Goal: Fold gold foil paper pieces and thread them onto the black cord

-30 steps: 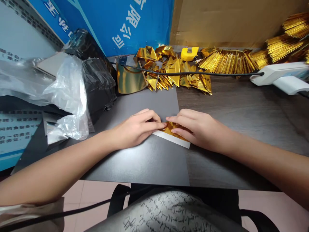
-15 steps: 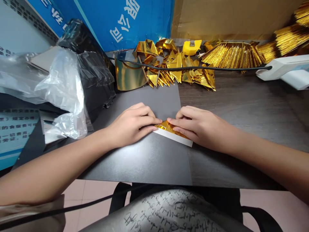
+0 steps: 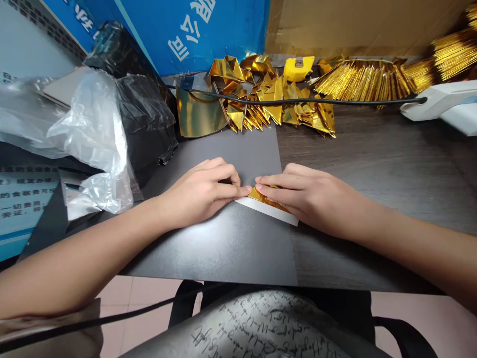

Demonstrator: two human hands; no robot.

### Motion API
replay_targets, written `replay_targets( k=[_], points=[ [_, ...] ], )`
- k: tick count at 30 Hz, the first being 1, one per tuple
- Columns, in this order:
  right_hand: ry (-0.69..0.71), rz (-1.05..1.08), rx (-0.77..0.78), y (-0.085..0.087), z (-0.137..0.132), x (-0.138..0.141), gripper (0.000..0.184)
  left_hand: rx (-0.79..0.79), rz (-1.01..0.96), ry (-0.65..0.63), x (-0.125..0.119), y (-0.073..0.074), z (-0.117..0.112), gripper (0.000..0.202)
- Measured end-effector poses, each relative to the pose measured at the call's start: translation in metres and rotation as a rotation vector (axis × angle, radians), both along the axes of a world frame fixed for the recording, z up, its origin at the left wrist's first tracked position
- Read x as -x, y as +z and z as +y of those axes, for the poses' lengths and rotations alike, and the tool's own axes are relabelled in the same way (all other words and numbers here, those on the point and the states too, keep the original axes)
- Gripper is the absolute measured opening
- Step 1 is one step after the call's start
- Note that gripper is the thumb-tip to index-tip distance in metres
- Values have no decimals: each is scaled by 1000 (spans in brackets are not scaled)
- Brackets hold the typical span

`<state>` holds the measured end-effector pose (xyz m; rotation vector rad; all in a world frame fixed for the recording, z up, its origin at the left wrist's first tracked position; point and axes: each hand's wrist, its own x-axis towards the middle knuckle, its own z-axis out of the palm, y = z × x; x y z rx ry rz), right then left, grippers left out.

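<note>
A piece of gold foil paper [image 3: 269, 212], folded, with a white strip along its near edge, lies on the dark desk between my hands. My left hand [image 3: 208, 191] is closed at the paper's left end, thumb and forefinger pinched on the gold part. My right hand [image 3: 307, 194] covers the right end, its fingers close together and pressing the paper down. The fingertips of both hands almost meet at the paper's upper edge. Part of the paper is hidden under my fingers.
Behind my hands lie folded gold foil pieces [image 3: 274, 102], a yellow tape measure [image 3: 298, 68] and a gold fan-like stack [image 3: 367, 82]. A black cable [image 3: 268, 103] crosses above them to a white device [image 3: 439, 102]. Clear plastic bags [image 3: 93, 129] and a black wrapped bundle [image 3: 145, 117] stand left.
My left fingers have curled more and the thumb has moved right along the gold foil paper. My right fingers have shifted slightly and lie flatter over it.
</note>
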<state>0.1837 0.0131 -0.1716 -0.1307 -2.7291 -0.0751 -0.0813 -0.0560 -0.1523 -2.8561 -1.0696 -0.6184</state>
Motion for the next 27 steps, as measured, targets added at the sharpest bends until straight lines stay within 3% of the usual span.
replay_targets(
  k=[17, 27],
  points=[
    [-57, -146, 108, 1, -3, -3, 43, -24, 175, 42, 2, 6, -4, 31],
    [-10, -86, 39, 6, -7, -3, 40, -40, 228, 65, 1, 6, -7, 33]
  ],
)
